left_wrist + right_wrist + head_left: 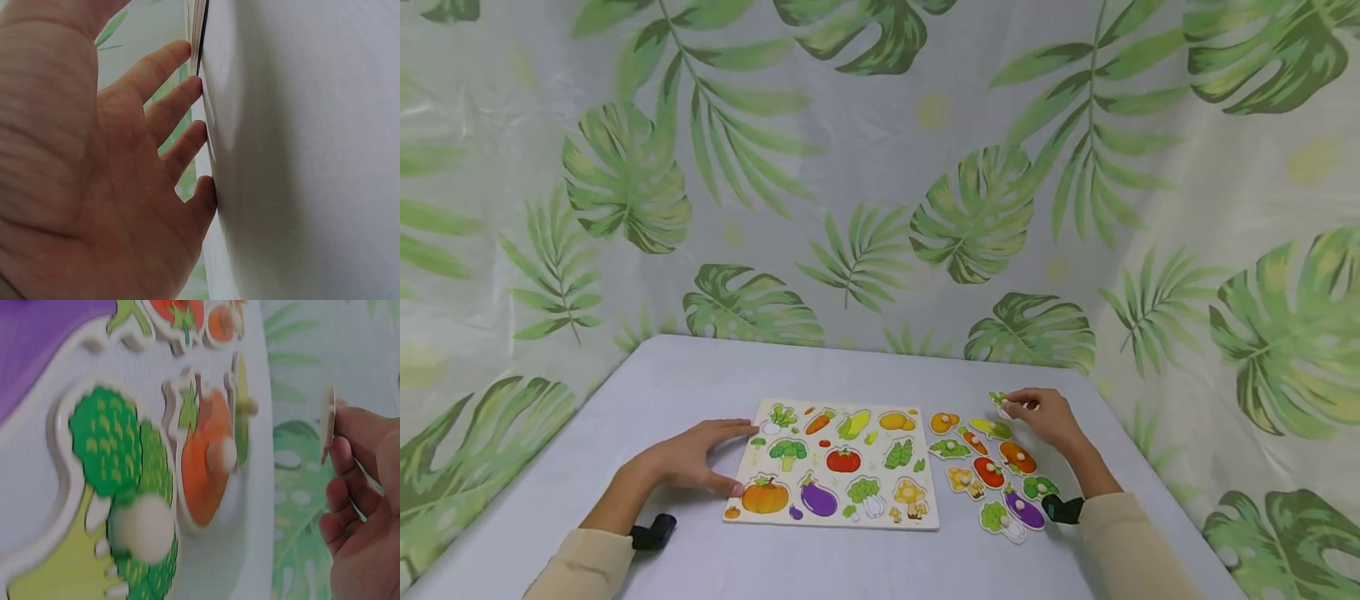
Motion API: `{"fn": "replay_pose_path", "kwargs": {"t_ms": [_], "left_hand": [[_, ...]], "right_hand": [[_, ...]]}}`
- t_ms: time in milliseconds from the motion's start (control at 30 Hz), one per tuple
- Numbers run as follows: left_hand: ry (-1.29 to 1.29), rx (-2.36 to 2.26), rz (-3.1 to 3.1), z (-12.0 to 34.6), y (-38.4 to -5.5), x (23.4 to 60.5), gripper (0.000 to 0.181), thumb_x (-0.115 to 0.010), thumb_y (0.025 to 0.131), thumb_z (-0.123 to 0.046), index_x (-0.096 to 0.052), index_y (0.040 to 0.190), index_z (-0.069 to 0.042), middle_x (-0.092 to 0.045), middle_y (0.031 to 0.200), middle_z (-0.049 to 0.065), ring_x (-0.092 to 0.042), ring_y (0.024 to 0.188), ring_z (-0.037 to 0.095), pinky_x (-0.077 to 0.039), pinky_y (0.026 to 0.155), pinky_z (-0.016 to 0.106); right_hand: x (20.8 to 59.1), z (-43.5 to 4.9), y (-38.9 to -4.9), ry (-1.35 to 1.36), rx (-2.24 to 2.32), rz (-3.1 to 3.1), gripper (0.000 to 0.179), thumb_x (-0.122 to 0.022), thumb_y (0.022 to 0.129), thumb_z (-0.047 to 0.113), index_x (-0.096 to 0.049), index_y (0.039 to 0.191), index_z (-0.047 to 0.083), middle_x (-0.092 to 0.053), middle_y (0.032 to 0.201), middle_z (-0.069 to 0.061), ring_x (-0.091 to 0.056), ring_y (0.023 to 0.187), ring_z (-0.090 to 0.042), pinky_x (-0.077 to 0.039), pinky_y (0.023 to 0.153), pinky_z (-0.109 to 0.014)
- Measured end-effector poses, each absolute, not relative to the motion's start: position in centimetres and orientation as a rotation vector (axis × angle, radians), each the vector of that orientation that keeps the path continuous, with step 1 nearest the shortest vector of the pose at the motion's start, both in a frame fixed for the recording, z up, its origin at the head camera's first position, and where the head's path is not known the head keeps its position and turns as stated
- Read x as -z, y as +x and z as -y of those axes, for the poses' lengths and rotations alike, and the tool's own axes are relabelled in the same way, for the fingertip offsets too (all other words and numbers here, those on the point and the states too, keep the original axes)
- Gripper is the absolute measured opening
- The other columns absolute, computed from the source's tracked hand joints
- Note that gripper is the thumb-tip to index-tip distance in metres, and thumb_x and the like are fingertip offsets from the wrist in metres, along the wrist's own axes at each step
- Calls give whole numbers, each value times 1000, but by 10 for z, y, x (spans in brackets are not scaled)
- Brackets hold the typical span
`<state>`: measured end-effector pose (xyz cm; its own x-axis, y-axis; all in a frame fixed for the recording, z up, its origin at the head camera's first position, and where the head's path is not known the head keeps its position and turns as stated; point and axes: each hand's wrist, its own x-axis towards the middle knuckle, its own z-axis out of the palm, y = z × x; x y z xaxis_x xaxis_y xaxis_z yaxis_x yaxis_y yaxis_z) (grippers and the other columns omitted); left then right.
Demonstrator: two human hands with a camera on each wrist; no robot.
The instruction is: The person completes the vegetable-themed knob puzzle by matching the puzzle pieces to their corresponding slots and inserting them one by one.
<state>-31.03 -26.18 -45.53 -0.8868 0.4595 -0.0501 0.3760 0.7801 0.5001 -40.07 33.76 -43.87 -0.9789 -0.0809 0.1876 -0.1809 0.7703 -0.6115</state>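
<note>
A wooden vegetable puzzle board lies flat on the table. At its left edge is my left hand, fingers spread and thumb near the lower corner; in the left wrist view the fingertips meet the board's side edge. My right hand pinches a turnip puzzle piece by its back right side, above the loose pieces. Edge-on in the right wrist view, the turnip piece is between thumb and fingers, off the table.
Right of the board lie several knobbed pieces: an eggplant, a bok choy, a broccoli, a pumpkin, a tomato, mushrooms and a corn. A leaf-patterned curtain stands behind the white table.
</note>
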Motion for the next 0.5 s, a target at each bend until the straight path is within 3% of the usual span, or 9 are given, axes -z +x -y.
{"fn": "replay_pose_path", "kwargs": {"t_ms": [500], "left_hand": [[682,-713,-2819,261,-309,456,96,-83,75,-58,-48,155,-19,-36,165,17,-29,150,52,-25,114,79]], "right_hand": [[428,-273,-392,379,-1070,2788,26,-69,100,29,-75,115,9,-73,95,-6,-52,86,-21,-47,65,-29]]}}
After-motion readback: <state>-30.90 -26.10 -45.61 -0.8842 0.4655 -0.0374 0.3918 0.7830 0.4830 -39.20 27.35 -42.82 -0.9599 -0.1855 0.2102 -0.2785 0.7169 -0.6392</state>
